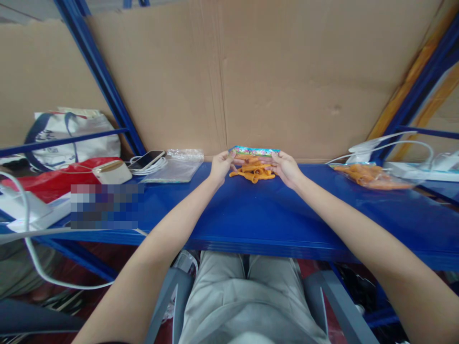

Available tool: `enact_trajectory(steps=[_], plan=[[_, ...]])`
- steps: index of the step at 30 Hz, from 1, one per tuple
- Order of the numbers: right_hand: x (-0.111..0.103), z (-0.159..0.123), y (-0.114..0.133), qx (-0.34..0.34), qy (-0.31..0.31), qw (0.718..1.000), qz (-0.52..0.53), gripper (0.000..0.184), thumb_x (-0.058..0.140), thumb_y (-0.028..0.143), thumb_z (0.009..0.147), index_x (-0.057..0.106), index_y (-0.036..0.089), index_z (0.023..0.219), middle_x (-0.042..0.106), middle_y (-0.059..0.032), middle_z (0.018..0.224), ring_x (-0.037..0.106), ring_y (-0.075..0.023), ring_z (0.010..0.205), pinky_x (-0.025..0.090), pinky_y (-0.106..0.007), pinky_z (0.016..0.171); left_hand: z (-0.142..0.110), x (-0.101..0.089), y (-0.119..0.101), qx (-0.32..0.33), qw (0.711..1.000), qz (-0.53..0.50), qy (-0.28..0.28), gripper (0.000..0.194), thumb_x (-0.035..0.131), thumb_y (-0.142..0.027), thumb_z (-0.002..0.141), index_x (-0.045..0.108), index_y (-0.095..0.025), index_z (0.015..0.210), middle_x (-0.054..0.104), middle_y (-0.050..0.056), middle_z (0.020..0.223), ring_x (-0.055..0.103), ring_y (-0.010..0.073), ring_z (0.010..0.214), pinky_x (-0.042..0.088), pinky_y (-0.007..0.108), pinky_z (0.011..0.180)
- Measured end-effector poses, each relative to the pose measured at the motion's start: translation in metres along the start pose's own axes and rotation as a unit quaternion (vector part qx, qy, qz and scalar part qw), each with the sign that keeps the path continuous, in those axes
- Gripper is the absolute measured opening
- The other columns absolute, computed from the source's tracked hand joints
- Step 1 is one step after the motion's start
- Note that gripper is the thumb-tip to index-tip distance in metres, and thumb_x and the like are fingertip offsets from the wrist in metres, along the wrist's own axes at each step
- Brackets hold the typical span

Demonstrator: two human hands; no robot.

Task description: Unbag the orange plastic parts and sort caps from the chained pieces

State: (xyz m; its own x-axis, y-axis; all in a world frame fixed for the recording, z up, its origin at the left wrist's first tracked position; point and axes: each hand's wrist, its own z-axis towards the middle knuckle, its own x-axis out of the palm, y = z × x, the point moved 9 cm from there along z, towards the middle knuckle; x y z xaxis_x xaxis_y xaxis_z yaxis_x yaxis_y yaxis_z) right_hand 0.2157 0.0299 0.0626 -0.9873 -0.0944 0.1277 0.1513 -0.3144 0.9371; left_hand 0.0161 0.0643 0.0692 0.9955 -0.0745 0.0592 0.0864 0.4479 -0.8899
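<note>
At the back middle of the blue shelf, a clear plastic bag [251, 156] with a colourful header strip is stretched between my hands. My left hand [221, 166] pinches its left end, thumb near the strip. On the opposite side, my right hand [286, 167] grips the right end, thumb on top. Orange cone-tipped plastic pieces [254, 175] lie in a small heap just below the strip, between my fingers. Whether all of these pieces are inside the bag, I cannot tell. A filled bag of similar orange pieces [373, 175] rests farther right.
Flat clear bags [175, 167] lie left of my hands, beside a phone [147, 161] on a coiled white cable. Farther left are a red bag [64, 176], a white power strip [39, 212] and a tote bag [79, 136]. Cardboard [272, 76] walls the back between blue posts.
</note>
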Motion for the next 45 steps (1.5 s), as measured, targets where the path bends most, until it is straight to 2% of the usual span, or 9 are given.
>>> enact_trajectory(steps=[7, 13, 17, 21, 24, 29, 34, 38, 45], plan=[[0.006, 0.001, 0.003, -0.050, 0.021, 0.998, -0.034, 0.017, 0.058, 0.041, 0.093, 0.056, 0.025, 0.087, 0.075, -0.0019, 0.099, 0.069, -0.0186, 0.105, 0.052, -0.034, 0.088, 0.007, -0.008, 0.002, 0.022, 0.999, -0.032, -0.029, 0.035, 0.074, -0.044, 0.086, 0.062, -0.016, 0.069, 0.073, 0.004, 0.067, 0.066, 0.0117, 0.059, 0.049, 0.021, 0.059], [-0.008, 0.007, 0.002, -0.076, -0.025, 0.993, -0.084, 0.021, 0.067, 0.042, 0.087, 0.057, 0.025, 0.081, 0.071, 0.0018, 0.092, 0.064, -0.0164, 0.099, 0.050, -0.031, 0.087, 0.011, -0.006, 0.003, 0.057, 0.998, -0.023, -0.002, 0.026, 0.079, -0.036, 0.081, 0.065, -0.016, 0.074, 0.071, -0.001, 0.070, 0.068, 0.0116, 0.071, 0.051, 0.021, 0.070], [-0.009, 0.007, -0.004, -0.048, -0.007, 0.995, -0.083, 0.024, 0.075, 0.040, 0.080, 0.058, 0.024, 0.079, 0.070, 0.0014, 0.088, 0.065, -0.0149, 0.091, 0.051, -0.027, 0.080, 0.006, -0.001, 0.009, 0.010, 0.999, 0.002, 0.047, 0.018, 0.075, -0.027, 0.085, 0.067, -0.017, 0.098, 0.074, 0.000, 0.080, 0.070, 0.0110, 0.070, 0.053, 0.020, 0.066], [-0.012, 0.005, -0.005, -0.031, -0.016, 0.996, -0.080, 0.030, 0.078, 0.040, 0.078, 0.053, 0.023, 0.074, 0.069, 0.0010, 0.080, 0.068, -0.0153, 0.086, 0.052, -0.025, 0.073, 0.000, -0.002, 0.018, -0.044, 0.997, 0.038, 0.058, 0.051, 0.074, -0.029, 0.087, 0.055, -0.018, 0.134, 0.076, 0.004, 0.083, 0.070, 0.0122, 0.060, 0.052, 0.018, 0.053], [-0.012, 0.003, -0.002, -0.021, -0.022, 0.998, -0.064, 0.032, 0.075, 0.039, 0.081, 0.049, 0.023, 0.074, 0.071, -0.0004, 0.083, 0.071, -0.0163, 0.087, 0.053, -0.025, 0.071, -0.003, -0.001, 0.022, -0.061, 0.994, 0.059, 0.063, 0.060, 0.070, -0.035, 0.091, 0.048, -0.016, 0.143, 0.077, 0.008, 0.083, 0.070, 0.0132, 0.057, 0.048, 0.017, 0.046], [-0.011, 0.002, 0.001, -0.015, -0.022, 0.999, -0.042, 0.029, 0.073, 0.037, 0.085, 0.049, 0.024, 0.075, 0.072, -0.0011, 0.085, 0.072, -0.0175, 0.086, 0.055, -0.026, 0.068, -0.003, 0.002, 0.015, -0.046, 0.992, 0.084, 0.078, 0.041, 0.061, -0.046, 0.095, 0.064, -0.010, 0.116, 0.078, 0.011, 0.083, 0.062, 0.0090, 0.042, 0.044, 0.017, 0.043], [-0.009, 0.001, 0.000, -0.030, -0.005, 0.999, -0.034, 0.024, 0.080, 0.031, 0.077, 0.059, 0.023, 0.086, 0.073, -0.0001, 0.087, 0.073, -0.0153, 0.080, 0.056, -0.025, 0.068, -0.002, 0.001, 0.010, -0.050, 0.995, 0.064, 0.056, 0.038, 0.060, -0.047, 0.096, 0.063, -0.008, 0.093, 0.076, 0.010, 0.070, 0.060, 0.0095, 0.039, 0.045, 0.018, 0.044], [-0.004, 0.000, -0.007, -0.010, 0.021, 0.998, -0.050, 0.042, 0.084, 0.022, 0.067, 0.065, 0.025, 0.105, 0.076, -0.0005, 0.091, 0.070, -0.0132, 0.068, 0.060, -0.030, 0.069, -0.004, 0.005, 0.009, -0.060, 0.995, 0.047, 0.060, 0.036, 0.058, -0.043, 0.098, 0.061, -0.010, 0.084, 0.074, 0.009, 0.064, 0.060, 0.0106, 0.038, 0.048, 0.020, 0.045], [-0.007, 0.001, -0.015, 0.017, -0.002, 0.998, -0.067, 0.013, 0.078, 0.020, 0.070, 0.067, 0.022, 0.078, 0.074, -0.0009, 0.079, 0.069, -0.0134, 0.062, 0.059, -0.030, 0.068, -0.008, 0.009, 0.010, -0.076, 0.994, 0.002, 0.083, 0.037, 0.062, -0.044, 0.096, 0.061, -0.011, 0.077, 0.074, 0.010, 0.065, 0.069, 0.0137, 0.052, 0.057, 0.024, 0.060]])
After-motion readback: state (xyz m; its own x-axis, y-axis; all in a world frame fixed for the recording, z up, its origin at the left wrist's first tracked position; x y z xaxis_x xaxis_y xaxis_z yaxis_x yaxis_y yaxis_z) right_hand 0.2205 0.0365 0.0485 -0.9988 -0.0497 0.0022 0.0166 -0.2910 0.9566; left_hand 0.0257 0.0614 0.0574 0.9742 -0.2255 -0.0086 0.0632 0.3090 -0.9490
